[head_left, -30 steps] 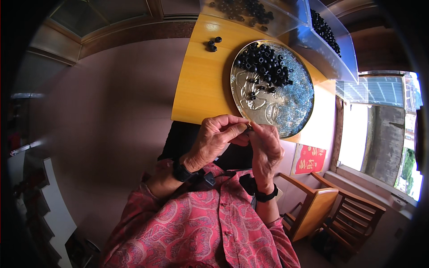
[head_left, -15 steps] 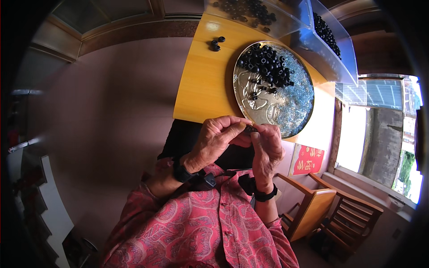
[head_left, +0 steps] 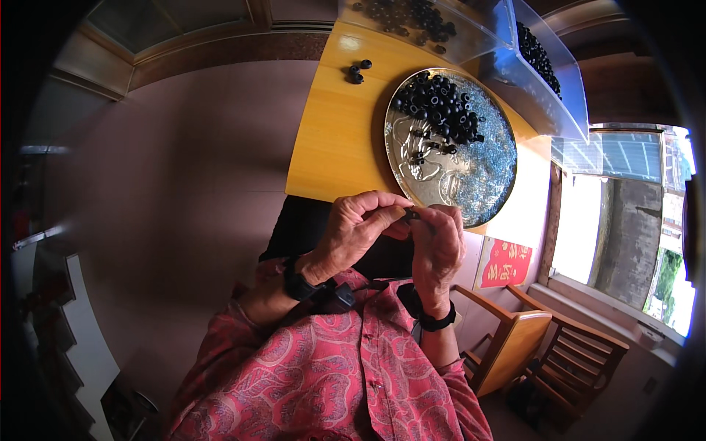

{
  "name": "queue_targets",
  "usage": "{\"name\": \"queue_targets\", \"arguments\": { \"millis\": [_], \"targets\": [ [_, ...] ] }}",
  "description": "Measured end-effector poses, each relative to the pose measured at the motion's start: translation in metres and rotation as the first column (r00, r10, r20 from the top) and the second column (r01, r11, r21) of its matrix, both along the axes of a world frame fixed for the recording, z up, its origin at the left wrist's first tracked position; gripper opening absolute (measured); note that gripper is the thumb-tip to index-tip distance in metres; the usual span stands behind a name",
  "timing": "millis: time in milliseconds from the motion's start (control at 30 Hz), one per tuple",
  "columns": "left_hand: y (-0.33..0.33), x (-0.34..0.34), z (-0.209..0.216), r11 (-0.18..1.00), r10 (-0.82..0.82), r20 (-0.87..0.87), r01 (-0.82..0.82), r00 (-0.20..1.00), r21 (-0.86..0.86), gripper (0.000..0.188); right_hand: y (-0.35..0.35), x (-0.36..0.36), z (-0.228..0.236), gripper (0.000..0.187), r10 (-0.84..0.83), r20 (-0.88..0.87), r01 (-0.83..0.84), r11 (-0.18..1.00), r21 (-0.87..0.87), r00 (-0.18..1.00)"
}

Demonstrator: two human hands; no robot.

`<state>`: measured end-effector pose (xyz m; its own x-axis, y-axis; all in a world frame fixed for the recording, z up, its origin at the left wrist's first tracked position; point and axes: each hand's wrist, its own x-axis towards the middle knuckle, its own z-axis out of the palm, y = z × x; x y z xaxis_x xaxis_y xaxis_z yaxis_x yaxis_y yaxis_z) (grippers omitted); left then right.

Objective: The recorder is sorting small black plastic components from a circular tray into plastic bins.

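Note:
My left hand (head_left: 358,229) and my right hand (head_left: 437,245) meet fingertip to fingertip just off the near edge of the round tray (head_left: 392,158). Pinched between them is a small dark part (head_left: 410,214), mostly covered by my fingers; its exact kind cannot be made out. On the tray's far half lies a heap of black ring-like parts (head_left: 440,104). A few smaller black pieces (head_left: 419,157) sit nearer, on the bare metallic side. Tiny clear-bluish bits (head_left: 487,162) cover the tray's right side.
The yellow table (head_left: 327,140) carries several loose black parts (head_left: 357,73) at its far left. Clear plastic bins (head_left: 540,103) holding more black parts stand at the back and right. A wooden chair (head_left: 573,360) is at the lower right, below a window (head_left: 581,228).
My right hand has shifted slightly left and its fingers have closed in around the small dark part. The left hand, tray and heap look the same.

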<state>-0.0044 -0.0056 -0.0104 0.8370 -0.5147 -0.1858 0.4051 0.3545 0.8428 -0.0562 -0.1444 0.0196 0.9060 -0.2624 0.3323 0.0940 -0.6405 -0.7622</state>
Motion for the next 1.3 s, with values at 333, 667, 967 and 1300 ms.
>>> {"name": "queue_targets", "arguments": {
  "millis": [333, 667, 967, 1300],
  "targets": [
    [0.001, -0.002, 0.002, 1.0, -0.004, -0.048, 0.004, 0.999, 0.002, 0.022, -0.001, 0.002, 0.002, 0.025, 0.12, -0.035, -0.125, 0.963, -0.24, 0.992],
    [-0.002, -0.004, -0.005, 1.0, -0.025, -0.078, 0.024, 0.997, -0.013, 0.023, 0.01, -0.001, -0.004, 0.03, 0.08, -0.003, -0.075, 0.924, -0.374, 0.997],
    [0.002, 0.001, 0.004, 0.992, -0.084, -0.186, 0.063, 0.979, -0.113, 0.024, 0.0, -0.003, 0.007, 0.021, 0.02, -0.047, -0.026, 0.992, -0.121, 0.999],
    [0.0, 0.001, 0.003, 0.972, -0.146, -0.293, 0.082, 0.945, -0.221, 0.023, -0.008, -0.008, 0.001, 0.024, 0.0, -0.017, 0.001, 0.997, 0.074, 1.0]
  ]
}}
